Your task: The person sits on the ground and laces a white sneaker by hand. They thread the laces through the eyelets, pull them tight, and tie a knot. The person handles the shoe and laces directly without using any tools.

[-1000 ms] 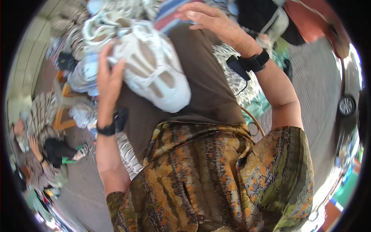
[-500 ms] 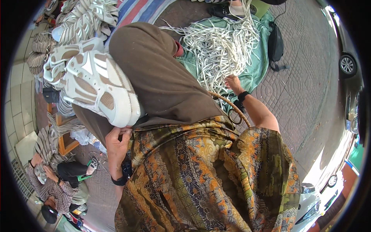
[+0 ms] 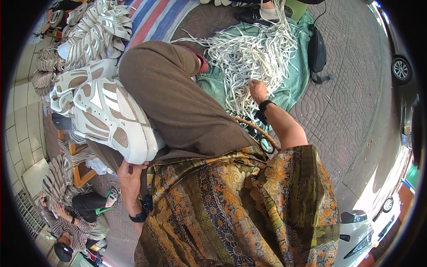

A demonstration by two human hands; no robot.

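A stack of white and beige sneaker uppers [image 3: 109,118] lies across my lap, toe ends toward my body. My left hand [image 3: 130,177] is closed at the lower edge of the nearest toe, thumb and fingers pinching it. To the right of my knee, a tangled heap of white shoelaces [image 3: 255,53] is spread over a green cloth [image 3: 299,75]. My right hand [image 3: 258,92] reaches into the near side of the heap, its fingers bent and pinched on laces there. Exactly how many strands it holds cannot be made out.
More sneaker uppers [image 3: 95,33] are piled at the far left beside a striped sheet [image 3: 153,20]. A wooden stool frame [image 3: 82,173] stands left of my lap. A seated person [image 3: 73,224] handles uppers at lower left. A black bag [image 3: 317,49] lies right of the laces.
My right hand has moved a little left and farther into the laces. My left hand stays at the shoe toe; the uppers and my lap sit slightly lower in view.
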